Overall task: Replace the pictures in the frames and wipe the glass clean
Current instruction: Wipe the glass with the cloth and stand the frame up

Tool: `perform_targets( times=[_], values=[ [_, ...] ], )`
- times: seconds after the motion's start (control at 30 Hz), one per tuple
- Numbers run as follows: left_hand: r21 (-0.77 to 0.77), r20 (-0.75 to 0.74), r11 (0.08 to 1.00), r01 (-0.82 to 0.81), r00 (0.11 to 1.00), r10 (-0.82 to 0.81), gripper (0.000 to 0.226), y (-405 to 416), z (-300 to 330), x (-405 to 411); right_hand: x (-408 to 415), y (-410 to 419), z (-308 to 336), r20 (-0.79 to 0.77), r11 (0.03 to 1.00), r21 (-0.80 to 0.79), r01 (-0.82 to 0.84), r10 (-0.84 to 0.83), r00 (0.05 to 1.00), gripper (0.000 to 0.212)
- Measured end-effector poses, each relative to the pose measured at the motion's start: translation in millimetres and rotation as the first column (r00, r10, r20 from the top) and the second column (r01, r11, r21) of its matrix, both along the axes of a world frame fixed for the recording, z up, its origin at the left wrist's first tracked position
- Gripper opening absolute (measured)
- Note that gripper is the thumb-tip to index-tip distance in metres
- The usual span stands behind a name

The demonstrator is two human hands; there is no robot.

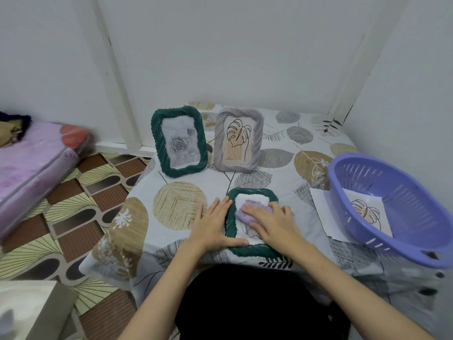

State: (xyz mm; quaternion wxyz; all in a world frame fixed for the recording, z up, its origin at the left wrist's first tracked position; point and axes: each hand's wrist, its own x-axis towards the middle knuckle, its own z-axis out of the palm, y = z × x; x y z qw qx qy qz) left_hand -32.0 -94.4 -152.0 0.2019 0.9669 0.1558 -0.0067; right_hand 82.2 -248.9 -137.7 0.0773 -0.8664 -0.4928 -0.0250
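Note:
A dark green frame lies flat at the near edge of the table. My left hand rests flat beside it, fingers on its left rim and thumb along its lower edge. My right hand presses a lilac cloth onto the frame's glass, fingers straight. Behind, a second green frame with a grey rose picture stands upright, and a grey frame with a leaf drawing stands to its right.
A purple plastic colander basket sits at the table's right, on a sheet of paper; a leaf picture shows through it. The table wears a leaf-print cloth. A pink mattress lies on the floor at left.

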Motion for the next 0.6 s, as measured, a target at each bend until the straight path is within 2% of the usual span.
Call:
perform_targets(
  times=[0.07, 0.13, 0.2, 0.33, 0.43, 0.5, 0.6],
  values=[
    [-0.004, -0.008, 1.0, 0.005, 1.0, -0.005, 0.113, 0, 2, 0, 10, 13, 0, -0.019, 0.995, -0.024, 0.102, -0.102, 0.995, 0.046],
    [0.007, -0.014, 1.0, 0.006, 1.0, -0.006, 0.113, 0, 3, 0, 12, 30, 0, -0.097, 0.988, -0.018, 0.153, -0.154, 0.983, 0.045],
    [0.019, -0.022, 1.0, 0.004, 1.0, -0.003, 0.113, -1, 3, 0, 6, 39, -4, -0.137, 0.991, 0.011, 0.131, -0.129, 0.982, 0.047],
    [0.025, -0.019, 1.0, 0.006, 1.0, -0.005, 0.124, 0, 0, 0, -13, 6, -4, -0.169, 0.998, 0.057, -0.002, 0.011, 0.985, 0.067],
    [0.012, -0.025, 1.0, 0.008, 1.0, -0.008, 0.124, 1, 0, 1, -7, -28, -2, -0.087, 0.992, 0.086, -0.09, 0.098, 0.991, 0.063],
    [0.007, -0.034, 1.0, 0.016, 0.999, -0.016, 0.117, 1, 1, 0, 9, -31, 0, -0.025, 0.998, 0.066, -0.011, 0.013, 1.0, 0.067],
    [0.016, -0.038, 1.0, 0.026, 0.999, -0.025, 0.127, 1, 3, -1, 26, -9, 0, 0.017, 0.989, 0.099, 0.111, -0.113, 0.993, 0.06]
  ],
)
